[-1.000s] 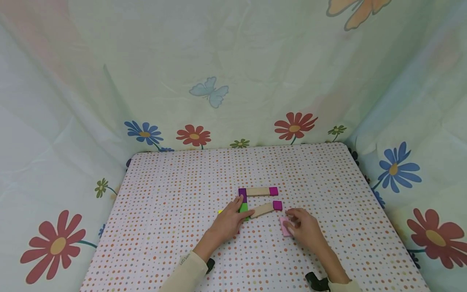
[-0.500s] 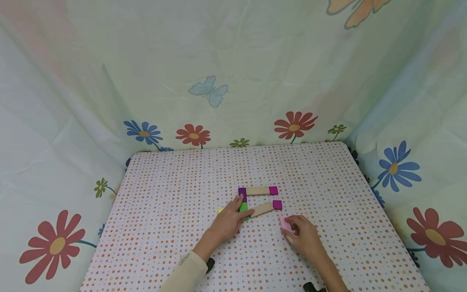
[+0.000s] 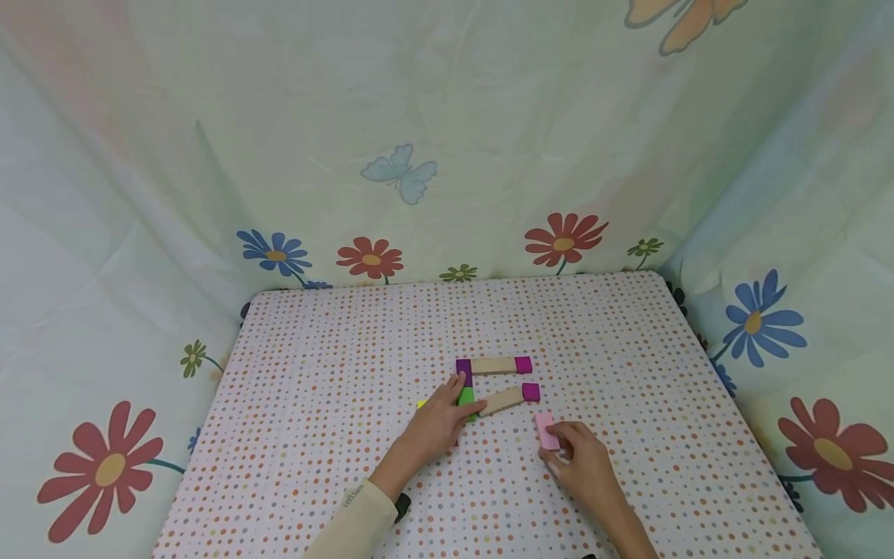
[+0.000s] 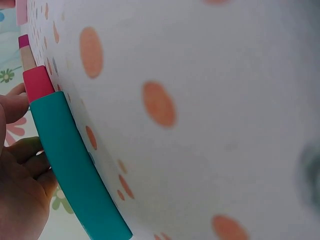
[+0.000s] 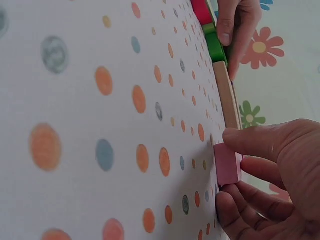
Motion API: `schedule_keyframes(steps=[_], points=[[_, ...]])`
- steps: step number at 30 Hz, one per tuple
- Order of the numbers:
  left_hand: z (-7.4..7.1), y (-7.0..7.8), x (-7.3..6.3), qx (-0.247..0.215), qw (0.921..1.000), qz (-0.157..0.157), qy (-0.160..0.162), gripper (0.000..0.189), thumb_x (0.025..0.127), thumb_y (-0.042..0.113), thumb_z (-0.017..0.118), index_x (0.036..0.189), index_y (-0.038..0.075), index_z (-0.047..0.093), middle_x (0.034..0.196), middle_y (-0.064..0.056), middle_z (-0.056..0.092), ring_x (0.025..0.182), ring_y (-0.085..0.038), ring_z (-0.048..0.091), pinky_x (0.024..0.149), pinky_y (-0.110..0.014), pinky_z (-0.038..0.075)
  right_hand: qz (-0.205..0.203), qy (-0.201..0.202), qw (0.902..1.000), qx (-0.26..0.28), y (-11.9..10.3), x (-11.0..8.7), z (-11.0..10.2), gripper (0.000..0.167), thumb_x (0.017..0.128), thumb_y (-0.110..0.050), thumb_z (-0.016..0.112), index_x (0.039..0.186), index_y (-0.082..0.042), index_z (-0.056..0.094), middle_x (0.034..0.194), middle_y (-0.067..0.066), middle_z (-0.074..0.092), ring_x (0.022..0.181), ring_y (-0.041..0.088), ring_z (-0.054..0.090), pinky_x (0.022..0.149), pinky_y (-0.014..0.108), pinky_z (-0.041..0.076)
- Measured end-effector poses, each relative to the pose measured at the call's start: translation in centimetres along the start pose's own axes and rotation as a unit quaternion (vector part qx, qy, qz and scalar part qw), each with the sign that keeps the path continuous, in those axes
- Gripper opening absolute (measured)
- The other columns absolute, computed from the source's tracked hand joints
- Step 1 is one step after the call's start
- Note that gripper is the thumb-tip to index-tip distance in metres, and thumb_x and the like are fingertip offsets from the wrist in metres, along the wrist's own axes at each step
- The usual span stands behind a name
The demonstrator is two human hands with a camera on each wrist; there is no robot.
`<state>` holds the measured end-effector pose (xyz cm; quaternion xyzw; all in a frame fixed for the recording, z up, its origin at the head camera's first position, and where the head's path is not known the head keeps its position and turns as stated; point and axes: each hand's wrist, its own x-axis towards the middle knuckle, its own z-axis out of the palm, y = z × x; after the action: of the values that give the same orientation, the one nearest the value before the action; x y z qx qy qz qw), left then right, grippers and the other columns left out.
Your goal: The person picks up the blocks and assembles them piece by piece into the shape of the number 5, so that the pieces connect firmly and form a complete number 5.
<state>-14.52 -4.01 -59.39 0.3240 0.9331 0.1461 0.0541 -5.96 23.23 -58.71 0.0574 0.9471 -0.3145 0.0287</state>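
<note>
A: Eyes on the right hand [image 3: 587, 463]: we see it pinching the pink block [image 3: 548, 439] between thumb and fingers, low on the right-hand side!

B: And which way does the block lie? Left of the palm, we'd say, its long axis running toward the curtain [image 3: 293, 155], far end leaning slightly left.

A: So it's crosswise to the slanting wooden block [image 3: 503, 401]! We spot a magenta block [image 3: 531, 393] at that one's outer end, just beyond the pink, near but not touching.

B: The right hand is plainly the nearer. Over on the left hand [image 3: 431, 427], fingers stretched out, resting over the purple block [image 3: 464, 368] and green block [image 3: 466, 396].

A: Its wrist view gives us a red block [image 4: 38, 84] meeting a teal block [image 4: 75, 165], both beside those fingers.

B: Underneath, we've a flat, dotted table [image 3: 335, 349]; the flowered curtain hangs behind its far edge, well apart from both hands.
</note>
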Motion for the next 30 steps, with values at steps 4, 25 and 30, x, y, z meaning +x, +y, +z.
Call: schedule_keyframes(steps=[4,25,30], points=[[0.1,-0.1,0.0,0.000,1.0000,0.002,0.002,0.045,0.112,0.020,0.054,0.154,0.035,0.057,0.175,-0.017,0.027,0.163,-0.032,0.029,0.126,-0.046,0.041,-0.005,0.010,0.9999,0.001,0.0,-0.1,0.2,0.041,0.087,-0.014,0.086,0.125,-0.004,0.072,0.129,0.018,0.066,0.095,0.018,0.062,0.076,0.027,0.056],[0.2,0.0,-0.2,-0.039,0.9992,-0.013,0.001,0.044,0.113,0.020,0.052,0.153,0.036,0.057,0.177,-0.015,0.025,0.163,-0.033,0.029,0.120,-0.050,0.048,-0.028,0.020,0.9993,0.016,0.0,1.0,0.4,0.039,0.085,-0.009,0.087,0.121,-0.003,0.074,0.118,0.014,0.068,0.085,0.015,0.056,0.067,0.020,0.046],[0.2,-0.1,-0.1,-0.042,0.9991,-0.009,0.009,0.043,0.113,0.020,0.051,0.153,0.035,0.058,0.176,-0.016,0.026,0.163,-0.034,0.030,0.121,-0.051,0.047,-0.040,0.027,0.9986,0.020,-0.1,1.5,0.3,0.038,0.087,-0.010,0.086,0.122,-0.003,0.074,0.124,0.016,0.068,0.090,0.016,0.058,0.070,0.021,0.049]])
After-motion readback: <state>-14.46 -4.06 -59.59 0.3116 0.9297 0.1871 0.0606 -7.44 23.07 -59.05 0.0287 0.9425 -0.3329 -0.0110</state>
